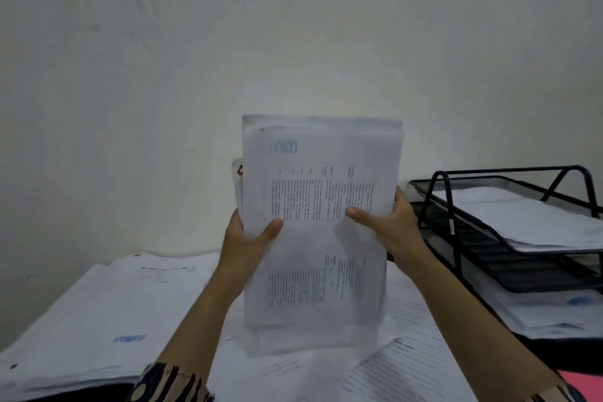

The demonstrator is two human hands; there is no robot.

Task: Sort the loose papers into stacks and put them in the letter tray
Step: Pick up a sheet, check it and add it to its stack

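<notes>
Both hands are up in front of the person, and they share one load. The left hand (248,238) grips the left edge of a bundle of papers (321,222), thumb across the printed front and fingers hidden behind. The right hand (388,225) grips the right edge the same way, thumb laid flat on the text. The bundle stands upright, its bottom edge down near the loose sheets (375,369) spread over the near part of the desk; whether it touches them is hard to say, since that lower edge is blurred. Held on end like this, with a hand at either side, it looks ready to be knocked square: the top edges are uneven, one sheet poking above the rest and another sticking out at the upper left.

Out to the left, a flat pile (107,310) lies toward the desk's left edge, its edges fairly even, so likely sorted. At the desk's right edge stands the black wire letter tray (450,225), open fronts facing the person. Its top shelf and bottom shelf hold paper, the middle one looks bare. The tray sits just beside the right hand, so a short swing right would likely file this bundle. A pink folder (580,385) peeks in at the near right corner.
</notes>
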